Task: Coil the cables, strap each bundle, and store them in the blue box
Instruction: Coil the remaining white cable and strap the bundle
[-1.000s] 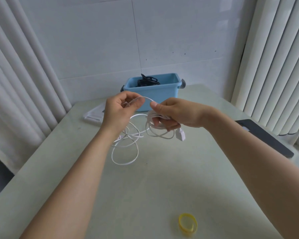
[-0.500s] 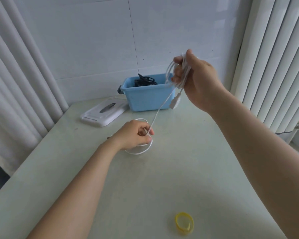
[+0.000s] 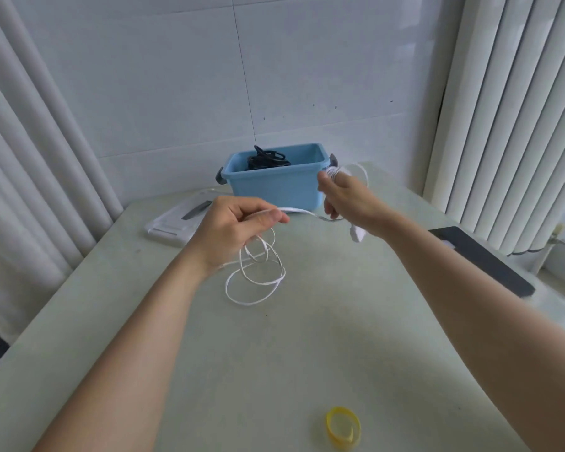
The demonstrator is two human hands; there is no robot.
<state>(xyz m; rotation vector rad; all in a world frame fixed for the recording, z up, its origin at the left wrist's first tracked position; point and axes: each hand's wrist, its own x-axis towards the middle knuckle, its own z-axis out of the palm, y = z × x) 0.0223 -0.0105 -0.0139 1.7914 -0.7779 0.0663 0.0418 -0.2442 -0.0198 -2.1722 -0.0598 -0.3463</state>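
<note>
The white cable [image 3: 297, 210] is in both your hands, above the bench [image 3: 307, 353] and just in front of the blue box [image 3: 274, 187]. Your left hand [image 3: 235, 223] has its grip closed on the cable, thumb and forefinger pinching the flat strand, with the other fingers curled under. From that pinch a short stretch runs across to your right hand [image 3: 346, 200], which is raised close to the box's right front corner. Its grip is clamped on a small bundle of white turns that shows at the fingertips, and one loop sticks out past the hand to the right. The cable's white plug [image 3: 356, 234] hangs below your right wrist, clear of the bench. The slack drops from your left hand and lies in several loose, overlapping loops on the bench, just below that hand. The blue box stands at the far edge of the bench against the tiled wall, and a coiled black cable [image 3: 266, 159] lies inside it on the left. A yellow strap [image 3: 333, 432], curled into a ring, lies on the bench near you, well apart from the cable. A flat white device [image 3: 173, 226] lies left of the box, and a dark pad [image 3: 483, 259] lies at the right edge of the bench.
</note>
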